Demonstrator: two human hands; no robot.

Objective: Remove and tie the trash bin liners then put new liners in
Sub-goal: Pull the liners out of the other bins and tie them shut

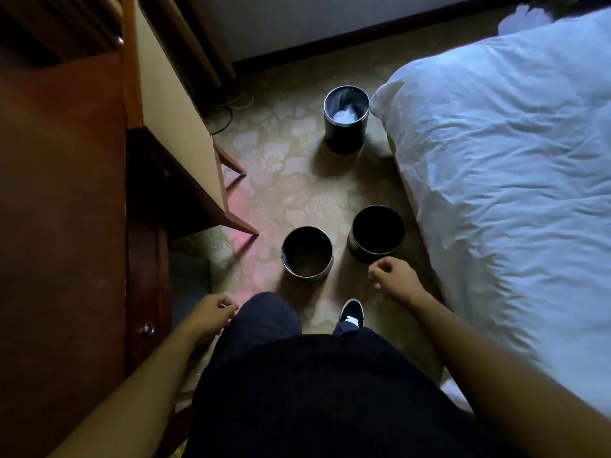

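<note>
You are standing on a pale carpet (291, 180) that is showing a soft, raised floral pattern. It is running between a dark reddish wooden desk (59, 193) on your left and a bed on your right. A white duvet (512, 143) is lying rumpled and creased over the bed, its edge hanging close to the floor. A chair (172, 110) with a flat beige panel and slim wooden legs is sitting tucked against the desk. Thin cables (228, 110) are trailing on the carpet behind it, near a grey wall (297, 21) with a dark skirting (330, 41).

Three round, straight-sided bins are standing upright on the carpet. The far bin (345, 138), dark with a shiny metal rim, is sitting just beside the duvet's corner; a grey pleated liner (334, 100) is lining it and crumpled white paper (345, 114) is lying inside. The left bin (310, 276) and right bin (367, 256) are standing near each other just ahead of your shoe (352, 317). The left one is showing a bare brownish inside, while the right one is too dark inside to read.

Your left hand (215, 314) is hanging by your thigh, fingers loosely curled, holding nothing. Your right hand (393, 272) is hovering just in front of the right bin, also loosely curled and holding nothing
</note>
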